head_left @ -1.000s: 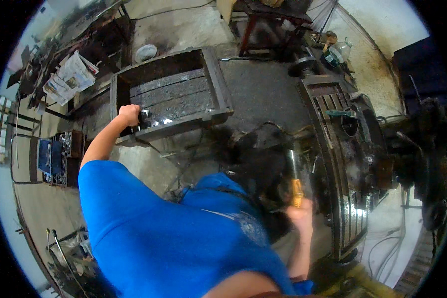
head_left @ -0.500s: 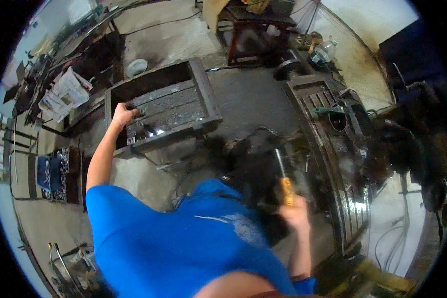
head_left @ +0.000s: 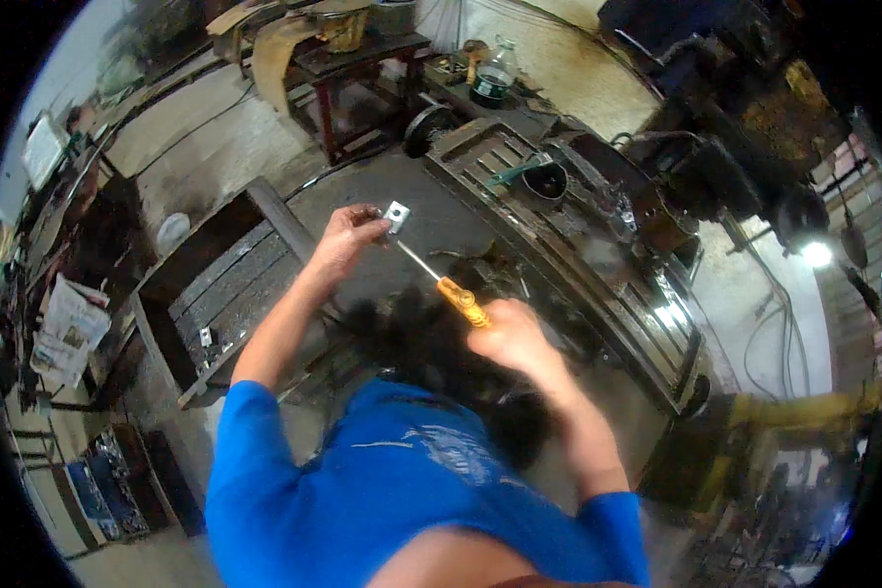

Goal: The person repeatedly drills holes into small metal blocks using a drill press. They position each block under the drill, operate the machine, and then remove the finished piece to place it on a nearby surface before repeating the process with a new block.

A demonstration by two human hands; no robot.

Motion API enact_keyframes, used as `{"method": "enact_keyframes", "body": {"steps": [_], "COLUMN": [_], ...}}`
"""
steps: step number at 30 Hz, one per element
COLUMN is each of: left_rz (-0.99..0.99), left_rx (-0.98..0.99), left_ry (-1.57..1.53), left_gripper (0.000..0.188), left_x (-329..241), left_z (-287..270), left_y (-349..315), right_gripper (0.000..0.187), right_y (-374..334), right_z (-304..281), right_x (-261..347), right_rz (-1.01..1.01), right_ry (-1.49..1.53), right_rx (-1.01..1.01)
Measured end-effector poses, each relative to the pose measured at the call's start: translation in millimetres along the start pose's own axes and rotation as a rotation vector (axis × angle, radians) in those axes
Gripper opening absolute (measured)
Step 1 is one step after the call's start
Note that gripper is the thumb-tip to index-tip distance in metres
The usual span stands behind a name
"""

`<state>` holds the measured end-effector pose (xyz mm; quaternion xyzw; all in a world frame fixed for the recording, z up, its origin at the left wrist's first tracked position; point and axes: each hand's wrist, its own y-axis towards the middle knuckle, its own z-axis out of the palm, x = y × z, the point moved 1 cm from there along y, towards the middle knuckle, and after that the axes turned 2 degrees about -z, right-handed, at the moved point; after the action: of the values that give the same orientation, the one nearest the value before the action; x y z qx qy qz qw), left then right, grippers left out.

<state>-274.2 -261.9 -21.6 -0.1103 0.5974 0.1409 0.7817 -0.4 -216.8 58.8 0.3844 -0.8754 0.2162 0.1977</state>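
In my left hand is a small silvery metal block with a hole in its face, pinched between thumb and fingers. My right hand is closed round the yellow-orange handle of a screwdriver. Its thin steel shaft points up and left, and the tip is at or just below the block's lower edge; whether it touches I cannot tell. Left of my left forearm stands a dark shallow tray with chips and a few shiny metal pieces inside.
A long slotted machine bed runs diagonally on the right, with a dark round cup and a green-handled brush on it. A lamp glows at far right. A dark red table and a large clear bottle stand at the back.
My left hand has come up out of the tray with the metal block. The screwdriver in my right hand has moved up and left toward it. The view has swung to the right.
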Motion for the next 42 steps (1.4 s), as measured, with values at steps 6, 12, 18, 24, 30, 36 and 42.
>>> {"method": "enact_keyframes", "body": {"steps": [6, 12, 18, 24, 30, 36, 42], "left_rz": [-0.009, -0.107, -0.243, -0.278, -0.402, -0.396, 0.506], "left_rx": [0.148, 0.176, 0.116, 0.125, 0.346, 0.584, 0.863], "left_ry": [0.174, -0.073, -0.343, -0.348, -0.033, -0.007, 0.896], "left_gripper": [0.016, 0.015, 0.02, 0.022, 0.016, 0.027, 0.025], "left_x": [17.7, 26.0, 34.1, 32.7, 46.5, 56.8, 49.6], "left_z": [24.2, 36.2, 60.8, 100.0, 170.1, 246.6, 328.9], "left_y": [14.9, 13.0, 6.0, 10.6, 38.2, 65.8, 111.5], "right_gripper": [0.031, 0.032, 0.03, 0.027, 0.023, 0.023, 0.021], "right_y": [-16.6, -28.8, -41.4, -81.0, -140.7, -182.9, -213.6], "right_z": [-5.5, -2.2, 7.2, 4.9, 9.0, 3.2, 5.9], "right_x": [-24.9, -49.6, -91.6, -97.0, -122.7, -152.4, -172.0], "right_rz": [0.112, 0.165, 0.062, 0.227, 0.232, 0.405, 0.401], "right_ry": [0.107, 0.227, 0.218, 0.345, 0.268, 0.228, 0.469], "right_rx": [0.008, -0.056, -0.027, 0.004, -0.23, -0.361, -0.414]}}
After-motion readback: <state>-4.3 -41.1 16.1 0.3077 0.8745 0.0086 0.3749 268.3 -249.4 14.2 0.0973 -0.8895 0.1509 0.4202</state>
